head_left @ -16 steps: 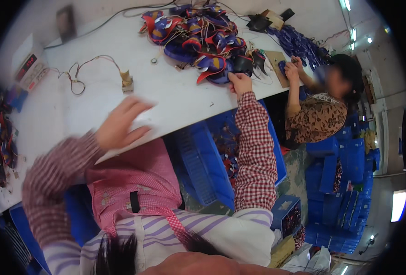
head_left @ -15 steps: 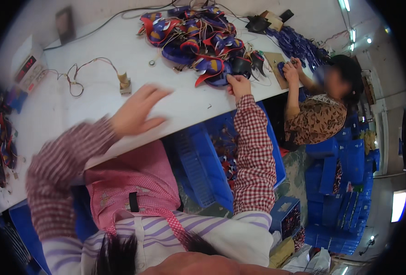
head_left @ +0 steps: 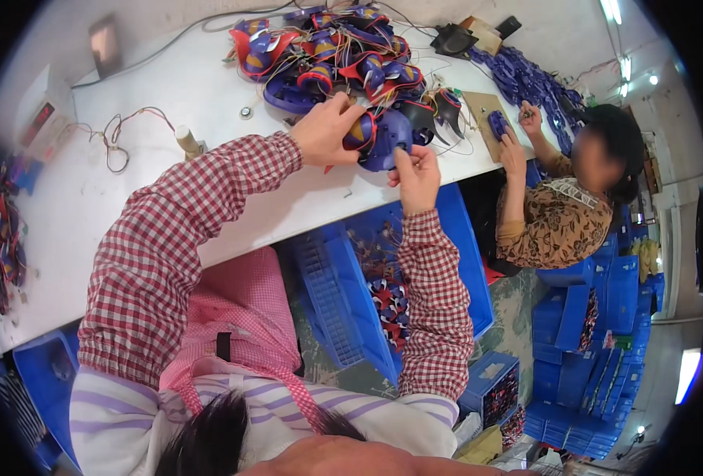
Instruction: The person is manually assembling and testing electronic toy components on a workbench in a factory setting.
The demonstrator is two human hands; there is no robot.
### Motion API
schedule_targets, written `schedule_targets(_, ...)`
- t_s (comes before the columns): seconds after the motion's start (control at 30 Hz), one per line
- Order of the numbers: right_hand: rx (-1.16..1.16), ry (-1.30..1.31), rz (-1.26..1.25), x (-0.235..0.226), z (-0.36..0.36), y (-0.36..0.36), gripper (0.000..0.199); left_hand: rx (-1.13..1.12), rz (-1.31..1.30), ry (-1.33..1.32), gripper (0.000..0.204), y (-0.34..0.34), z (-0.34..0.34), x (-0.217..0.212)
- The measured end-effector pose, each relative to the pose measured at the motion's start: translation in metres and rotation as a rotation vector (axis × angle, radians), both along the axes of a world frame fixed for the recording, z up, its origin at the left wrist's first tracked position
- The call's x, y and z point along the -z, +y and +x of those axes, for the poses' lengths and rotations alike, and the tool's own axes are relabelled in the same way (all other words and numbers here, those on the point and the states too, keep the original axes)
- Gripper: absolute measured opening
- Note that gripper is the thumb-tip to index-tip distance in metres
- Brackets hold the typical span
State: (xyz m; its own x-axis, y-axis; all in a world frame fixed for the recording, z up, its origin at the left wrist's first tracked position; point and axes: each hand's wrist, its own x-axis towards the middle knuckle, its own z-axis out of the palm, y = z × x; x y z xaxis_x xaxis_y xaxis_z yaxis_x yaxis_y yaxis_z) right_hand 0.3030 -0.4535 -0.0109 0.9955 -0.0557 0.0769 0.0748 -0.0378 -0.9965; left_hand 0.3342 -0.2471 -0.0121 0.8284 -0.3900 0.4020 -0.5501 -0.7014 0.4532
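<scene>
One blue moulded plastic shell (head_left: 385, 141), wired and trimmed in red, sits at the white bench (head_left: 209, 190) edge; it looks light, stiff and best held by its rim, clear of the thin wires. Both hands grip it, left hand (head_left: 329, 131) closed over the top, right hand (head_left: 416, 176) pinching its lower edge, beside a heap of many similar pieces (head_left: 328, 55), too tangled to count.

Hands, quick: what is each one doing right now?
Left hand: closed on the blue toy part.
Right hand: pinching the same part's lower edge.
</scene>
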Motion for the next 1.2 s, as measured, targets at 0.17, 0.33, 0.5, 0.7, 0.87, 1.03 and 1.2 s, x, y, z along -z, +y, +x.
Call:
schedule_targets(0.17,0.061,0.063,0.226,-0.01,0.007,-0.035,0.022,-0.113,-0.374,0.002,0.07,0.008,-0.025,-0.038)
schedule_targets(0.33,-0.338,0.188,0.534,-0.009,0.003,-0.073,0.016,0.01,-0.743,0.261,0.071,0.055,-0.07,-0.102)
schedule_targets(0.5,-0.68,0.188,0.532,-0.036,-0.037,-0.068,0.012,0.02,-0.432,0.016,0.069,0.124,-0.146,-0.154)
schedule_targets(0.7,-0.63,0.126,0.227,-0.082,-0.129,0.0,0.013,-0.011,-0.023,-0.044,0.066,0.203,-0.298,-0.205)
schedule_targets(0.87,-1.1,0.205,1.165,-0.06,-0.206,0.091,0.017,-0.336,0.575,-0.098,0.068,0.281,-0.411,-0.189)
schedule_targets(1.03,-0.79,0.488,0.862,-0.037,-0.252,0.153,0.016,-0.545,0.764,0.08,0.058,0.353,-0.44,-0.12)
schedule_targets(1.2,-0.539,0.558,0.463,-0.01,-0.252,0.206,0.01,-0.431,0.952,-0.102,0.038,0.407,-0.405,-0.059)
